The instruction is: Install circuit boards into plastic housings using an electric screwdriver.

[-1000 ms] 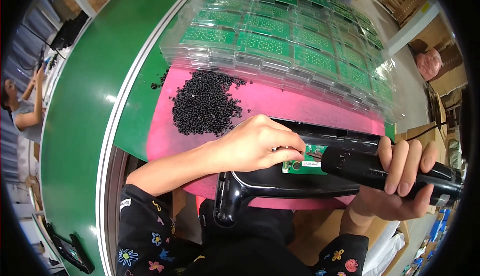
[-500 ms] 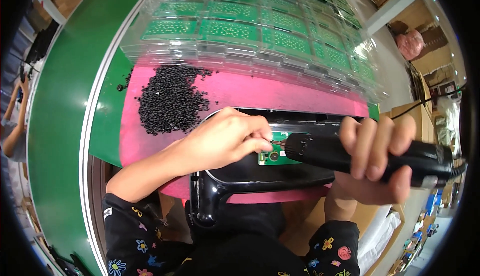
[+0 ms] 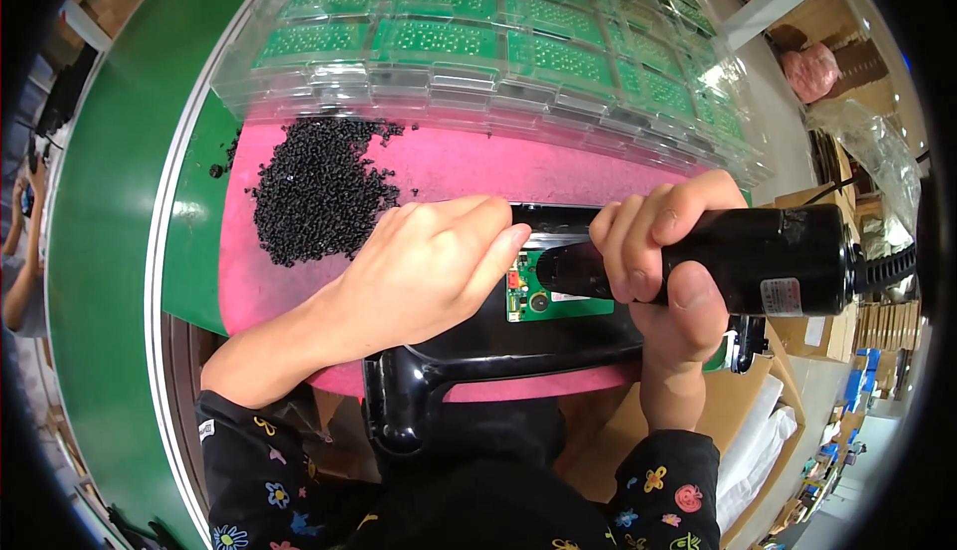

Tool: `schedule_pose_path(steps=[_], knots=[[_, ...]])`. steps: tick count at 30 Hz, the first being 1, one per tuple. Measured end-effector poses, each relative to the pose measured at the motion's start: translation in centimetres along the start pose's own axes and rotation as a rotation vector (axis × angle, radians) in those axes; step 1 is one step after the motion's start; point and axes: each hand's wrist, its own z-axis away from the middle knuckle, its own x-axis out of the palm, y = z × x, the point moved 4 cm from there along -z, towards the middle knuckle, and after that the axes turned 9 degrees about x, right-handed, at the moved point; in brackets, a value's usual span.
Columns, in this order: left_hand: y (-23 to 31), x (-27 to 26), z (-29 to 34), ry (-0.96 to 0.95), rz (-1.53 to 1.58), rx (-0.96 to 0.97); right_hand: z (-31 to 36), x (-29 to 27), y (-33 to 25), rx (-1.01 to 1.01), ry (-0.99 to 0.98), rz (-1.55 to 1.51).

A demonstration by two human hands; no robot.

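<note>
My right hand [image 3: 663, 251] is wrapped round a black electric screwdriver [image 3: 763, 251], held nearly level with its nose to the left. The nose is over a small green circuit board [image 3: 573, 308], and its bit is hidden from me. That board lies on a glossy black plastic housing [image 3: 518, 351] in front of me. Beside the board's left edge, my left hand [image 3: 429, 266] is closed with thumb and fingers pressed together. Anything in its pinch is hidden. A heap of small black screws [image 3: 319, 196] lies to the left, beyond my left forearm.
Stacked clear plastic trays [image 3: 469, 77] with green circuit boards stand behind the pink mat [image 3: 454, 161]. A green table surface [image 3: 120, 221] with a pale rail runs along the left. An open cardboard box [image 3: 613, 440] is at lower right. Another person's arms show at far left.
The screwdriver has swung so its body points more toward me and its nose has shifted left over the board. My left hand has drawn back slightly left and up from the board.
</note>
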Motion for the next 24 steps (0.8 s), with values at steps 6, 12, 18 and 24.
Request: schedule_pose_path(steps=[6, 12, 18, 24], knots=[[-0.3, 0.4, 0.2, -0.012, 0.014, 0.040, 0.0, 0.6, 0.1, 0.173, 0.015, 0.021], [-0.4, 0.3, 0.3, -0.004, 0.002, 0.121, -1.1, 1.0, 0.4, 0.160, -0.086, 0.360], [-0.5, 0.7, 0.5, -0.099, -0.002, 0.129, -1.3, 0.8, 0.5, 0.183, -0.167, 0.334], [-0.1, 0.8, 0.3, -0.132, -0.066, 0.119, -1.5, 0.5, 0.7, 0.146, -0.189, 0.219]])
